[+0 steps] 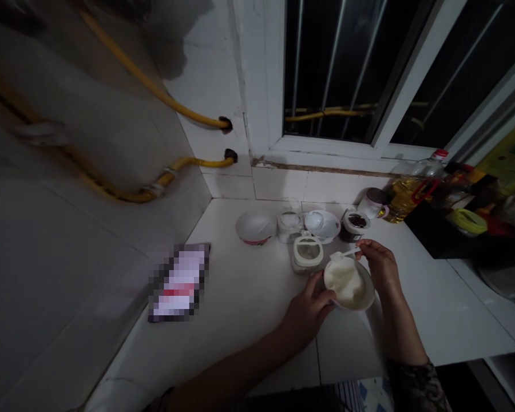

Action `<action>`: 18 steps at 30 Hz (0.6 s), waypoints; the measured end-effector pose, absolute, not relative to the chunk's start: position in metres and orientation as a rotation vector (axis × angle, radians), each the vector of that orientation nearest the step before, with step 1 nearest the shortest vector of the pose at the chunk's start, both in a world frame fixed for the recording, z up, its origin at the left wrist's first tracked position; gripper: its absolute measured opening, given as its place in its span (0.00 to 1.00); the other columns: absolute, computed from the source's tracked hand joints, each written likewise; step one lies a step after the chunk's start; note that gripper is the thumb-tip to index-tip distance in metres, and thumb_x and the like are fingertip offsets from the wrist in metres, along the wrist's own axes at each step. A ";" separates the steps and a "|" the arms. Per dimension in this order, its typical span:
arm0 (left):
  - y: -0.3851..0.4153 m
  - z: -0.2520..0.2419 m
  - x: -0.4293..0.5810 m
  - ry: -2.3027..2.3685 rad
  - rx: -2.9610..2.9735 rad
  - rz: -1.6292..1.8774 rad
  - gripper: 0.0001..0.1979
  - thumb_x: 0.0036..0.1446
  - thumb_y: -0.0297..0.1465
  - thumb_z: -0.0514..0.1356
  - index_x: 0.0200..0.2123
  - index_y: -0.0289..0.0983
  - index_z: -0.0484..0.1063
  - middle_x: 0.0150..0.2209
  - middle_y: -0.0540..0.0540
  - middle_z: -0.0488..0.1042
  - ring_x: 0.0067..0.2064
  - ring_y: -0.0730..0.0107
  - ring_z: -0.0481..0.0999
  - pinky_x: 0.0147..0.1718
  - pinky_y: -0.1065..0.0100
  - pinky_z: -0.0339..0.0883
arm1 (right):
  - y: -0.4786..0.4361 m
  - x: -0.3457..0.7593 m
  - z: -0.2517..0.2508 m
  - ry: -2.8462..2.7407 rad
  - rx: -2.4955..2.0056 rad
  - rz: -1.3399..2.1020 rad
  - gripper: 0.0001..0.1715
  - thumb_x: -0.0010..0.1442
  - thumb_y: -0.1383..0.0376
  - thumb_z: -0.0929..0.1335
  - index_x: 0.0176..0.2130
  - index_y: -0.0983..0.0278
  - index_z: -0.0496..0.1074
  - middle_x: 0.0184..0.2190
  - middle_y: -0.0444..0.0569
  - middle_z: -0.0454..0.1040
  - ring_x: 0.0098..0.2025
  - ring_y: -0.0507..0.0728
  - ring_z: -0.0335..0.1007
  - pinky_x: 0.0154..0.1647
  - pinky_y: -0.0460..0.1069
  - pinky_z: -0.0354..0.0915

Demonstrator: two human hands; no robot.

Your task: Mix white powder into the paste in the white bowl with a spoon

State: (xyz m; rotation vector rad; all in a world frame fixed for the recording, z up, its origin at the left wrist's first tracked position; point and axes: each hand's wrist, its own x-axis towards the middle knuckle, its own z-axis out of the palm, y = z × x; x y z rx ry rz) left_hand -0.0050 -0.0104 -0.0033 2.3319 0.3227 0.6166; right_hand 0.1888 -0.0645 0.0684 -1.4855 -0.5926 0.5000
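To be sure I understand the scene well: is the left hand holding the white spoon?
No, the left hand holds the white bowl, and the right hand holds the white spoon.

My worktop (249, 337) is white, and it sits under the window. A flat packet (179, 283) lies near the wall, too blurry to read. At the back are a white bowl (256, 226), a small jar (289, 226), a white dish (321, 224), a jar of dark bits (355, 224), a cup (372, 203) and a bottle of oil (405, 197). A glass jar (308, 254) is closer to me. A bowl of white cream (347, 283) is on or just above the worktop; I can't tell which.
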 end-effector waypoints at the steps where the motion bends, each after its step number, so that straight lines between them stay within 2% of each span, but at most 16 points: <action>1: -0.010 -0.002 -0.005 0.327 2.334 0.613 0.09 0.58 0.24 0.57 0.42 0.40 0.69 0.61 0.42 0.54 0.44 0.66 0.74 0.45 0.60 0.72 | -0.061 0.184 0.071 -0.632 -1.484 0.476 0.10 0.47 0.59 0.69 0.28 0.63 0.72 0.16 0.41 0.68 0.24 0.53 0.62 0.33 0.49 0.57; 6: -0.011 0.003 -0.004 0.338 2.347 0.602 0.10 0.58 0.23 0.58 0.42 0.40 0.69 0.60 0.41 0.55 0.44 0.66 0.75 0.45 0.60 0.72 | -0.052 0.160 0.081 -0.915 -1.553 0.307 0.10 0.58 0.58 0.65 0.34 0.62 0.70 0.24 0.44 0.72 0.29 0.55 0.66 0.36 0.49 0.60; 10: -0.011 0.001 -0.004 0.342 2.355 0.592 0.10 0.58 0.24 0.58 0.43 0.40 0.69 0.60 0.41 0.55 0.43 0.66 0.75 0.45 0.60 0.72 | -0.052 0.152 0.078 -1.456 -1.624 0.011 0.09 0.62 0.66 0.61 0.37 0.61 0.70 0.31 0.48 0.74 0.37 0.58 0.67 0.43 0.53 0.59; 13: -0.011 -0.001 -0.004 0.345 2.350 0.613 0.09 0.58 0.25 0.57 0.43 0.40 0.69 0.60 0.42 0.55 0.43 0.66 0.75 0.45 0.60 0.72 | -0.053 0.152 0.076 -1.800 -1.578 -0.096 0.12 0.61 0.71 0.60 0.37 0.61 0.71 0.31 0.49 0.74 0.37 0.58 0.67 0.47 0.56 0.57; 18: -0.010 0.000 -0.004 0.339 2.340 0.602 0.08 0.58 0.24 0.57 0.42 0.39 0.70 0.60 0.40 0.56 0.44 0.65 0.75 0.45 0.60 0.72 | -0.059 0.160 0.077 -1.350 -1.645 0.007 0.10 0.62 0.64 0.62 0.33 0.61 0.71 0.30 0.47 0.74 0.36 0.57 0.68 0.42 0.52 0.61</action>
